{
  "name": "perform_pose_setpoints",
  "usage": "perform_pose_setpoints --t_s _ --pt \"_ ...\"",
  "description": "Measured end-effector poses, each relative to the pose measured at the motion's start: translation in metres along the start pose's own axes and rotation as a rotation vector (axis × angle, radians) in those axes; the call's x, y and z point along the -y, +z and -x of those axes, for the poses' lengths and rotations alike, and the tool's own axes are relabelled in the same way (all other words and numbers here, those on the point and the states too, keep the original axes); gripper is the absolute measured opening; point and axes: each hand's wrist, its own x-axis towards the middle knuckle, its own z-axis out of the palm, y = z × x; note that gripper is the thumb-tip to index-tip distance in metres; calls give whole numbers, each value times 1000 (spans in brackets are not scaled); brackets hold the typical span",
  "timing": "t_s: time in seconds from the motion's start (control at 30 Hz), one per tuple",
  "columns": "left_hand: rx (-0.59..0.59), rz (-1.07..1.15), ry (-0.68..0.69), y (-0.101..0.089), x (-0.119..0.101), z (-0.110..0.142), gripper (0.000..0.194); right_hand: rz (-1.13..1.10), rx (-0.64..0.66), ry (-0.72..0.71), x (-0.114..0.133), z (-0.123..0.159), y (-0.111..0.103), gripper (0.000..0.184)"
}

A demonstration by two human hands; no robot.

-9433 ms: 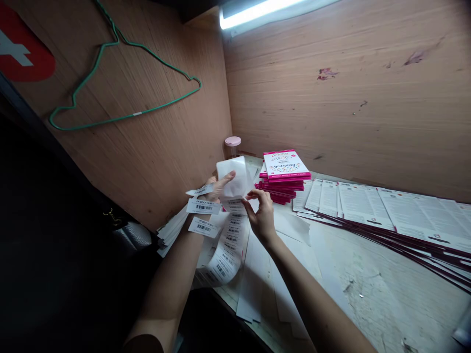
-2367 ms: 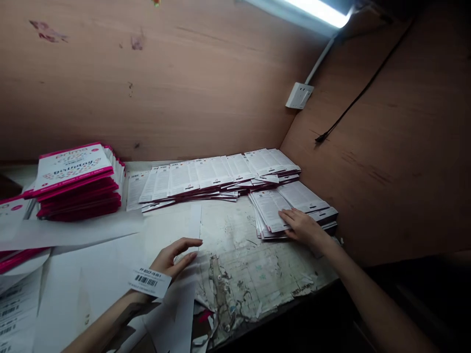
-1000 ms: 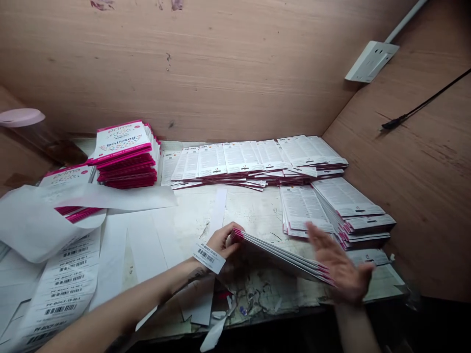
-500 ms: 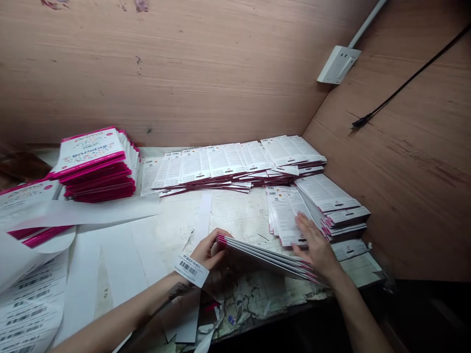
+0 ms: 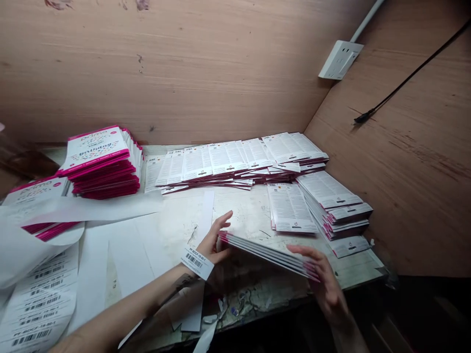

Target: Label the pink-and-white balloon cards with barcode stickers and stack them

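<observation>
A corner of plywood wall (image 5: 165, 73) is seen behind a worn, paper-patched workbench (image 5: 253, 215). Along the back of the bench a long fanned row of printed cards (image 5: 224, 164) is laid out, and at its left a tilted stack of "prima" birthday booklets (image 5: 97, 164) is piled, pink spines showing. Loose white backing sheets (image 5: 121, 240) are spread across the left of the bench, and a strip of barcode labels (image 5: 40, 304) lies at the lower left. At the right, a squared stack of cards (image 5: 331, 206) is placed, with a single card (image 5: 290, 208) set just beside it.

A batch of pink-edged cards (image 5: 265, 255) is held above the bench front, tilted, between both hands. The left hand (image 5: 211, 242) is half open, fingers spread, with the batch's near end lodged at the fingers; the right hand (image 5: 320, 279) is loosely curved under the far end (how firm either hold is cannot be told). A barcode label (image 5: 194, 262) is worn on the left wrist — its code is only partly legible.
</observation>
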Motion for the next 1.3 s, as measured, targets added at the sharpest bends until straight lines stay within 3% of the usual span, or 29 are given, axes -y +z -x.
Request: perform_pose_setpoints --t_s 0.03,0.1,0.2,0.27,0.33,0.4,0.47,0.57,0.63,0.7,0.77,0.8,0.87,0.93,1.0,1.07,1.13,1.3 --pt "20 1 2 2 1 1 75 -15 57 7 1 4 8 82" --pt "48 35 17 7 5 1 60 32 51 -19 -2 9 25 63" --pt "73 122 31 14 5 1 32 56 -103 -121 -10 12 43 28" --pt "82 145 -1 14 0 -1 22 20 -163 -154 -14 10 49 19" --pt "54 119 -74 7 -9 -2 17 5 -232 -99 -10 3 55 16" --pt "-39 76 -168 -10 -19 2 21 -26 -314 49 3 -10 66 22" --pt "-151 93 -266 -33 -25 12 33 -118 -287 243 20 -28 85 37" --pt "-281 229 -418 -67 -22 39 58 -313 -6 485 38 -57 126 55" --pt "-321 249 -518 -83 -13 59 68 -343 132 568 36 -70 153 57" --pt "-358 73 -588 -91 -3 72 79 -180 171 588 27 -76 174 54" --pt "-363 -305 -573 -93 4 76 89 53 152 566 16 -75 184 47" --pt "-317 -511 -527 -93 6 75 92 170 149 547 13 -74 186 44" --pt "-107 -802 -407 -94 7 70 89 389 177 504 11 -71 186 37" --pt "161 -883 -326 -95 6 63 86 649 210 432 16 -74 184 34" --pt "303 -876 -303 -97 5 57 88 866 198 315 23 -86 186 40" --pt "317 -881 -286 -99 5 54 91 882 212 192 26 -111 194 46" --pt "298 -896 -267 -99 5 53 92 750 294 130 23 -145 209 41" --pt "293 -890 -288 -97 5 49 96 581 413 179 4 -219 244 33"
